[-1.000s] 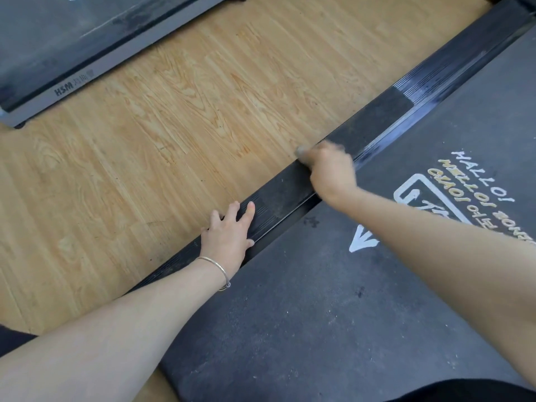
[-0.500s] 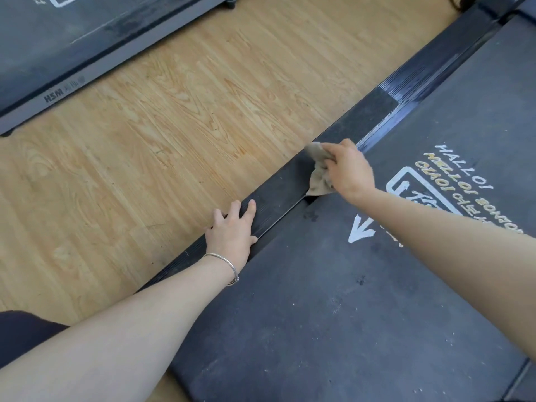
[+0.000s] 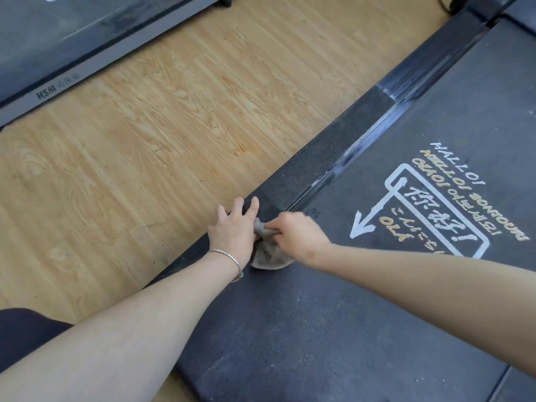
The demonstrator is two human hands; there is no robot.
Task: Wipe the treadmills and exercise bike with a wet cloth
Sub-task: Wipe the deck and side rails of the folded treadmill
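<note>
Wood-grain floor (image 3: 145,169) lies beside the near treadmill (image 3: 319,329), its dusty belt closest. On the side rail (image 3: 313,169) the left hand (image 3: 232,227) presses flat, fingers spread; touching it, the right hand (image 3: 298,233) bunches the wet cloth (image 3: 268,255). Rail-wiping looks underway; next probably calls for another stroke outward. A second treadmill (image 3: 72,39) waits beyond.

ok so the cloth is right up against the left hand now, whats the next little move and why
Probably lift the left hand off the side rail and run the cloth on beneath it. The right hand grips the cloth against the left hand, which lies flat on the rail. The rail farther up looks shiny and wet; the part under and below the left hand looks unwiped.
</note>
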